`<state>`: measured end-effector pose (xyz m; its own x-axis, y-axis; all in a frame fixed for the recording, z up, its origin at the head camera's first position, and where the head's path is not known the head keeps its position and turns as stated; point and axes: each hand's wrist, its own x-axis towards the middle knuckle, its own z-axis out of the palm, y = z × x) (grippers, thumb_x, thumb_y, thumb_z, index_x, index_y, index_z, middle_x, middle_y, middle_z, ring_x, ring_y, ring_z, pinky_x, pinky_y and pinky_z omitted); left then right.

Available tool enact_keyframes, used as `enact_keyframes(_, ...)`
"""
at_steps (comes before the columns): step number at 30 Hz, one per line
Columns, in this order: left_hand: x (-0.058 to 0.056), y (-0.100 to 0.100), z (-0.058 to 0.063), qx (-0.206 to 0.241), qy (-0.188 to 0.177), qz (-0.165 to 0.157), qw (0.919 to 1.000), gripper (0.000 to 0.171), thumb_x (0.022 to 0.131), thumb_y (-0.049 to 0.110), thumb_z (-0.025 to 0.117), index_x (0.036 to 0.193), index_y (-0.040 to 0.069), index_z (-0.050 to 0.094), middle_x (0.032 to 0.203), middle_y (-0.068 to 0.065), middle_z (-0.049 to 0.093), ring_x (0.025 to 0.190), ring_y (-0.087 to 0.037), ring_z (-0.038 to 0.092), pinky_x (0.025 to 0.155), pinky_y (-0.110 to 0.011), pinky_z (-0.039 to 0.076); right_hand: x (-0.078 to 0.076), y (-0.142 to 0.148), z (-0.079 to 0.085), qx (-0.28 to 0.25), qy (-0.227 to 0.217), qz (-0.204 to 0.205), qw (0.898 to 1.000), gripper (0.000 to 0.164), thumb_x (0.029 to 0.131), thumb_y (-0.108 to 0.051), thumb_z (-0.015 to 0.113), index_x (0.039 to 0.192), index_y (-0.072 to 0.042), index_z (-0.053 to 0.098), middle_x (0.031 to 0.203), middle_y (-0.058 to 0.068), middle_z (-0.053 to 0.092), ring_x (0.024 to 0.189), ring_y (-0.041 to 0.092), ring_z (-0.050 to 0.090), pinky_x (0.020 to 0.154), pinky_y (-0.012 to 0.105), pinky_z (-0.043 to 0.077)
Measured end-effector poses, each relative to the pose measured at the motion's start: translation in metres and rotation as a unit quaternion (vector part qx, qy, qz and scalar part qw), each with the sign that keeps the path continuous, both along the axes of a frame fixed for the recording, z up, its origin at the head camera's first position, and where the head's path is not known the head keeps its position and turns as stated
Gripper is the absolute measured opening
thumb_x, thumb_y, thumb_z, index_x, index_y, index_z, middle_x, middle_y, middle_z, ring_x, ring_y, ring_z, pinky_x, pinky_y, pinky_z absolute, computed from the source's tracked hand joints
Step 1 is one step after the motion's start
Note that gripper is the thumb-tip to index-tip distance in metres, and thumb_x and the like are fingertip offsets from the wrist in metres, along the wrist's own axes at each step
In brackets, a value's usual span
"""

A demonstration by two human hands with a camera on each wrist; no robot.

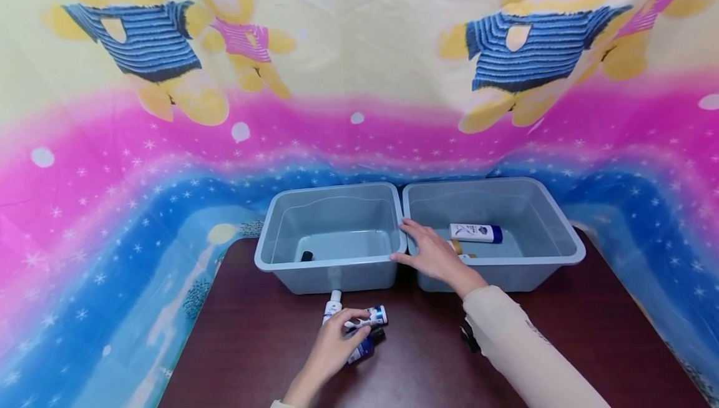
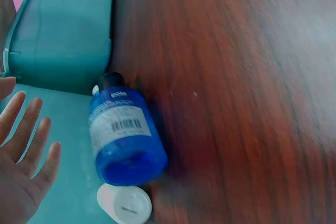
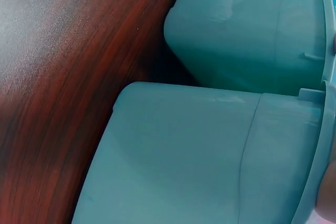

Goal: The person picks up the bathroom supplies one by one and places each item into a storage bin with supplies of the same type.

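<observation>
In the head view my left hand is over a small group of bottles on the table, its thumb and forefinger apart. A white bottle, a white-and-blue bottle and a dark blue bottle with a black cap lie around it. The left wrist view shows the fingers spread and apart from the blue bottle; a white round-ended container is beside that bottle. My right hand rests where the two grey bins meet, fingertips at the rim of the left bin.
Inside the right bin lie a white bottle with a blue cap and a gold-capped item. One small black object is in the left bin. Both bins stand at the back of the dark wooden table, before a printed cloth.
</observation>
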<state>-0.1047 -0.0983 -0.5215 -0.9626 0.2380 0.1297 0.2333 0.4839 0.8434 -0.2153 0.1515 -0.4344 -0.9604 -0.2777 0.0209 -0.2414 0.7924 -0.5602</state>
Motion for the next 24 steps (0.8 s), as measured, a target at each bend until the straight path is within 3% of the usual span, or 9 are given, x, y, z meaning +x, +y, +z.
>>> enact_keyframes(5,0.001,-0.004,-0.007,-0.059,0.012,0.004,0.9982,0.021,0.091,0.027,0.072,0.111,0.021,0.072,0.107,0.010,0.068,0.100,-0.022,0.063,0.081,-0.034,0.050,-0.001,0.001,-0.002,-0.009,-0.001,0.002,1.000,0.084,0.087,-0.056,0.069,0.153,-0.015,0.039,0.161,0.006,0.027,0.142,0.038,0.030,0.105,0.065,0.031)
enact_keyframes(10,0.004,-0.007,-0.015,-0.111,0.029,0.018,0.9932,0.022,0.089,0.030,0.075,0.110,0.027,0.071,0.110,0.013,0.066,0.106,-0.016,0.060,0.085,-0.039,0.049,-0.001,0.001,-0.003,-0.018,-0.001,0.001,1.000,0.083,0.086,-0.055,0.070,0.153,-0.015,0.040,0.161,0.005,0.028,0.142,0.038,0.030,0.105,0.064,0.032)
enact_keyframes(15,0.006,-0.009,-0.020,-0.131,0.044,0.024,0.9901,0.025,0.086,0.028,0.077,0.110,0.025,0.071,0.113,0.011,0.066,0.110,-0.018,0.060,0.088,-0.046,0.049,0.000,0.000,-0.002,-0.017,0.002,-0.002,1.000,0.082,0.086,-0.054,0.071,0.152,-0.016,0.041,0.161,0.004,0.028,0.142,0.038,0.030,0.105,0.063,0.033)
enact_keyframes(24,0.007,-0.009,-0.027,-0.155,0.061,0.029,0.9856,0.036,0.079,0.027,0.083,0.112,0.023,0.071,0.114,0.007,0.067,0.105,-0.017,0.063,0.085,-0.042,0.051,0.001,0.000,-0.003,-0.022,0.000,-0.009,1.000,0.082,0.085,-0.053,0.072,0.152,-0.016,0.042,0.161,0.003,0.029,0.142,0.038,0.031,0.104,0.063,0.034)
